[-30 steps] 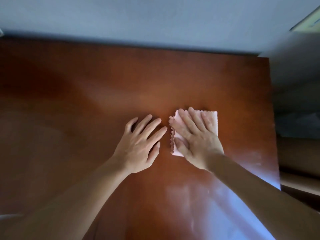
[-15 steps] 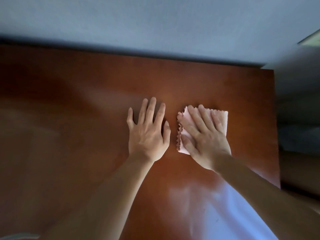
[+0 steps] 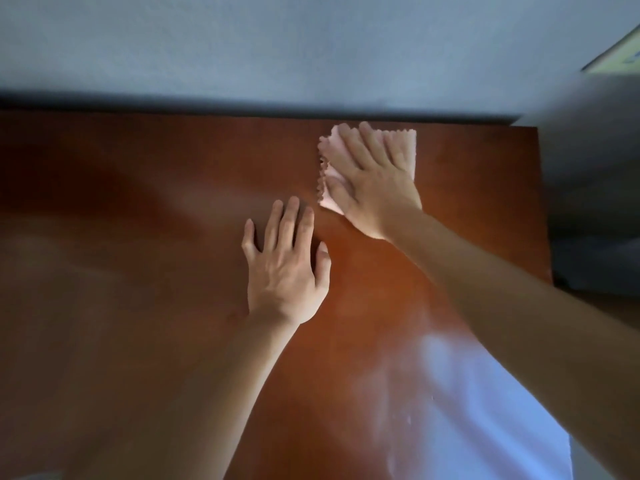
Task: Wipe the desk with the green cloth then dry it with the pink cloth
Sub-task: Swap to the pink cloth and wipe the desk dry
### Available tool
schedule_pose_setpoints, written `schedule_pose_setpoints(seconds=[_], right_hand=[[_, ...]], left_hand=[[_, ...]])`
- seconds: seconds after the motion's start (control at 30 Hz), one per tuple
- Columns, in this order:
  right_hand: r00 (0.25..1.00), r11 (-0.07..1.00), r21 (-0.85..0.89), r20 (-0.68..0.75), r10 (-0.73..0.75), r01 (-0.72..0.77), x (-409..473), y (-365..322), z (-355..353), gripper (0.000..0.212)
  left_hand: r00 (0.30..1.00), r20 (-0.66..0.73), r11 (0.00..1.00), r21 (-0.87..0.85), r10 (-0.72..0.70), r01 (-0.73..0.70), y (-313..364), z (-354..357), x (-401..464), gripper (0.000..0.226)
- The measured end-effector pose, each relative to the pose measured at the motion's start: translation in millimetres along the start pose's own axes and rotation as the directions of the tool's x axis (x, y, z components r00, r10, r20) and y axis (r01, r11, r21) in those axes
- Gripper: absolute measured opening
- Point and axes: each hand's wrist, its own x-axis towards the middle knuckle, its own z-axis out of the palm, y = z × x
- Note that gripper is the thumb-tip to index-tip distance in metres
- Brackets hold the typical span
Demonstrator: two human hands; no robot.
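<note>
The folded pink cloth (image 3: 401,147) lies flat near the far edge of the reddish-brown desk (image 3: 138,237), right of centre. My right hand (image 3: 374,181) presses down on it with straight, spread fingers and covers most of it. Flat on the bare desk sits my left hand (image 3: 287,268), fingers straight, a little nearer and to the left of the cloth, touching nothing else. No green cloth is in view.
A grey-blue wall (image 3: 277,46) runs along the desk's far edge. The desk's right edge (image 3: 543,209) drops to dim shapes beyond. Bright window light reflects off the desk's near right part (image 3: 467,410).
My right hand has pushed the pink cloth away from me, up to the desk's far edge. My left hand stays flat on the desk, now behind the cloth.
</note>
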Motion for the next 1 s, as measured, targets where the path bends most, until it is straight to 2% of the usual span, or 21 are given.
schedule_pose_setpoints(seconds=[0.17, 0.27, 0.33, 0.43, 0.53, 0.77, 0.9, 1.0], right_hand=[[0.966, 0.965, 0.048, -0.001, 0.259, -0.259, -22.2, 77.0, -4.4, 0.060], [0.925, 0.921, 0.099, -0.026, 0.380, -0.376, -23.6, 63.8, -2.9, 0.059], [0.929, 0.926, 0.108, -0.042, 0.367, -0.361, -29.0, 33.8, 3.5, 0.060], [0.983, 0.982, 0.050, -0.013, 0.181, -0.180, -59.1, -3.9, 17.6, 0.064], [0.996, 0.996, -0.006, 0.028, 0.087, -0.087, -86.5, 11.0, 22.2, 0.064], [0.940, 0.940, 0.032, -0.008, 0.340, -0.340, -59.9, 102.1, 2.8, 0.060], [0.916, 0.913, 0.087, -0.005, 0.400, -0.398, -49.2, 99.7, -4.4, 0.059], [0.933, 0.930, 0.088, -0.019, 0.359, -0.356, -88.5, 80.7, 8.7, 0.060]], left_hand=[[1.000, -0.020, 1.000, -0.001, 0.003, -0.003, -0.5, 0.2, -0.9, 0.057], [1.000, -0.020, 1.000, -0.005, 0.003, -0.003, -1.3, -0.3, -0.6, 0.057], [1.000, -0.006, 1.000, -0.002, 0.006, -0.006, -1.6, -0.4, -0.6, 0.058], [1.000, 0.008, 1.000, 0.008, 0.010, -0.011, -4.1, 0.0, -0.9, 0.055], [0.999, -0.011, 0.999, -0.003, 0.047, -0.047, -3.4, 0.3, -1.8, 0.047], [0.995, -0.019, 0.995, -0.010, 0.097, -0.098, 1.5, -0.9, -0.1, 0.047], [0.989, 0.060, 0.989, -0.069, 0.137, -0.133, 40.7, 2.7, 2.5, 0.049], [0.983, 0.092, 0.988, -0.029, 0.157, -0.155, 64.6, 13.3, 2.9, 0.052]])
